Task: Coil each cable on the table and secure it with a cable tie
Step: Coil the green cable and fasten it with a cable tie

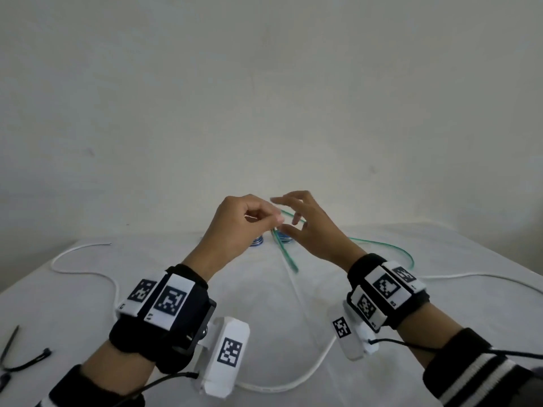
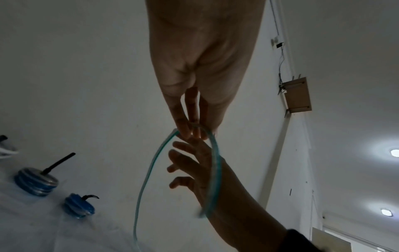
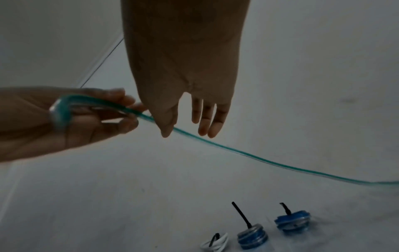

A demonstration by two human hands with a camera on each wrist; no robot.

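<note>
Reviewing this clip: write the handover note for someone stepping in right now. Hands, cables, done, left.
Left hand pinches the green cable, a first loop begun.
Right hand is open beside it, fingers spread, gripping nothing.
Done: two blue coils and a white coil sit tied at the back.
Left: finish coiling and tie the green cable; the white cable lies loose on the table. Spare black ties near left.

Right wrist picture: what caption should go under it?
Left hand pinches a looped green cable; right hand hovers open above three tied coils.
</note>
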